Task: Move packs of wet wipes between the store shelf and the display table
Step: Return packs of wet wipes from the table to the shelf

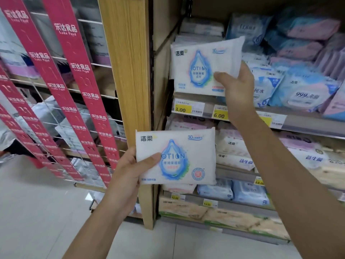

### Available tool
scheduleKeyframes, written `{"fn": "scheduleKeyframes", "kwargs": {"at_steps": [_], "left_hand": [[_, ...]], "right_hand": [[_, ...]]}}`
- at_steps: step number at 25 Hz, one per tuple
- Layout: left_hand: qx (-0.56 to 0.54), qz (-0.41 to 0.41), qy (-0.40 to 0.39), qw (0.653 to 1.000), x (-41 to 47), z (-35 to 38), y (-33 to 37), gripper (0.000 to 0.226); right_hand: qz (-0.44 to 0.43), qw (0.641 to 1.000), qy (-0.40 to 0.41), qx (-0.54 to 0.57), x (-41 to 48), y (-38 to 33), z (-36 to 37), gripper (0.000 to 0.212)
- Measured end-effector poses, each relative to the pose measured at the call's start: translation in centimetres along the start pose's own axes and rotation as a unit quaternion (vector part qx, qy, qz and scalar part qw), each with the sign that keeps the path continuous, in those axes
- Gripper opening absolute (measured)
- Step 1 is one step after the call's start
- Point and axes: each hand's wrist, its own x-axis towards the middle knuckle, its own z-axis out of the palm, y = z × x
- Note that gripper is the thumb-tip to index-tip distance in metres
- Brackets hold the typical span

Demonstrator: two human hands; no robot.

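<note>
Two white packs with a blue drop print are in my hands. My left hand [128, 169] grips the lower pack [179, 157] by its left edge, held in front of the shelf's wooden end post. My right hand [237, 88] holds the upper pack [197, 66] by its right lower corner, thumb on the front, at the left end of the store shelf [298, 119] above the price rail. More white packs [201, 28] are stacked on the shelf behind it.
Blue and pink wipe packs [306, 90] fill the shelf to the right, with tissue packs on lower shelves [235, 146]. A wooden end post [130, 71] stands left of the shelf. Red hanging strips [74, 71] on a wire rack are at left. Pale tiled floor [46, 212] below.
</note>
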Motion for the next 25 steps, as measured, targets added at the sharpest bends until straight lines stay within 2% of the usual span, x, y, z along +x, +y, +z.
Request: {"fn": "scheduleKeyframes", "kwargs": {"at_steps": [3,7,9,12,15,18,21,25], "left_hand": [[-0.009,0.000,-0.003,1.000,0.8,-0.2,-0.2,0.049],[-0.017,-0.004,-0.009,1.000,1.5,0.0,-0.2,0.049],[-0.017,-0.007,-0.011,1.000,1.8,0.2,-0.3,0.050],[-0.013,-0.008,-0.007,1.000,2.2,0.6,-0.3,0.052],[-0.011,-0.006,-0.010,1.000,2.4,1.0,-0.4,0.051],[-0.015,-0.004,-0.013,1.000,2.6,1.6,-0.2,0.050],[-0.017,-0.007,-0.019,1.000,2.9,2.0,0.1,0.049],[-0.022,-0.002,-0.022,1.000,3.2,2.7,0.5,0.048]], "right_hand": [[-0.026,0.993,0.011,-0.116,0.7,1.3,1.4,0.035],[-0.120,0.954,-0.007,-0.274,1.5,0.1,1.6,0.051],[-0.126,0.940,-0.034,-0.316,2.4,-1.1,1.5,0.055],[-0.107,0.919,-0.076,-0.373,4.5,-3.0,1.2,0.049],[-0.073,0.908,-0.115,-0.396,7.0,-4.5,0.8,0.040],[-0.048,0.891,-0.155,-0.424,9.0,-5.0,0.5,0.046],[-0.009,0.893,-0.170,-0.417,10.5,-4.6,0.1,0.049],[0.023,0.906,-0.151,-0.395,11.7,-3.6,-0.2,0.055]]}}
